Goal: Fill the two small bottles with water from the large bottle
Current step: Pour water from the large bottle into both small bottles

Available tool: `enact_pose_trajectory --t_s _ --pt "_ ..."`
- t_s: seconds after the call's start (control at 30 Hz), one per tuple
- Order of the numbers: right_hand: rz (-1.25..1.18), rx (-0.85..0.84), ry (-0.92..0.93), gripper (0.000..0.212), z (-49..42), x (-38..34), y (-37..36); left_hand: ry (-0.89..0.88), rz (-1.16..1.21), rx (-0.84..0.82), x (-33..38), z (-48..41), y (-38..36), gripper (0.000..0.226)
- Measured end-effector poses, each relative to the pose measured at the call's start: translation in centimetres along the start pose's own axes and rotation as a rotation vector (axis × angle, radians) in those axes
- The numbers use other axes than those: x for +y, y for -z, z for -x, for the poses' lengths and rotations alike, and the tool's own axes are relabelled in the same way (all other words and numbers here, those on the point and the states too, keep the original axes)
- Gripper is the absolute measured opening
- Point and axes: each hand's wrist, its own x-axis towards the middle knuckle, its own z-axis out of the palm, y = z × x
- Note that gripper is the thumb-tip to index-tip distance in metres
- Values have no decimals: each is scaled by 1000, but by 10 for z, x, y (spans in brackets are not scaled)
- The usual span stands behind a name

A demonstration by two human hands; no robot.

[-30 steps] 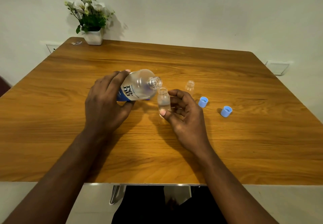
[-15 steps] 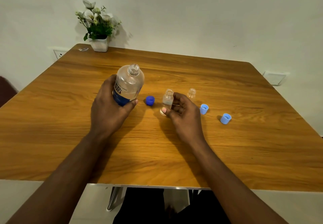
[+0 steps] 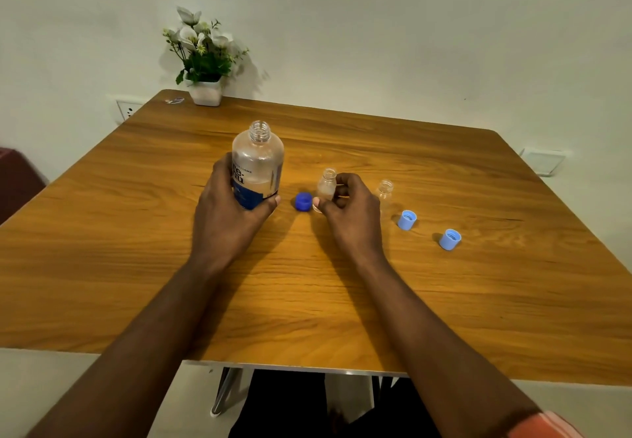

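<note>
My left hand point(image 3: 227, 218) grips the large clear bottle point(image 3: 259, 160), which has a blue label and stands upright and uncapped on the wooden table point(image 3: 307, 300), water low inside. My right hand point(image 3: 349, 213) pinches a small clear bottle point(image 3: 326, 187) that stands open on the table with water in it. A second small bottle point(image 3: 385, 191) stands open just right of that hand, untouched. A dark blue cap point(image 3: 303, 202) lies between the two held bottles.
Two light blue caps point(image 3: 407, 220) point(image 3: 450, 239) lie to the right of the small bottles. A white pot of flowers point(image 3: 204, 61) stands at the table's far left corner. The table's near edge runs just in front of my body.
My left hand has swung the large bottle from tilted over the small bottle to upright on the table. My right hand still holds the small bottle. The dark blue cap came into sight.
</note>
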Motion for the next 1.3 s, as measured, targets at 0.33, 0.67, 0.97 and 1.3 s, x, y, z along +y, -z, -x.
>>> enact_pose_trajectory --t_s 0.33,0.67,0.97,1.3 --pt "52 10 -5 42 -2 0 -4 26 4 -20 0 0 -1 90" --pt "62 77 -34 43 20 -10 11 54 22 -27 -2 -1 0 91" --pt "-14 302 -174 13 46 12 71 54 39 -21 -2 -1 -1 89" --pt "221 187 -187 48 25 16 65 45 37 -19 -5 -1 0 87"
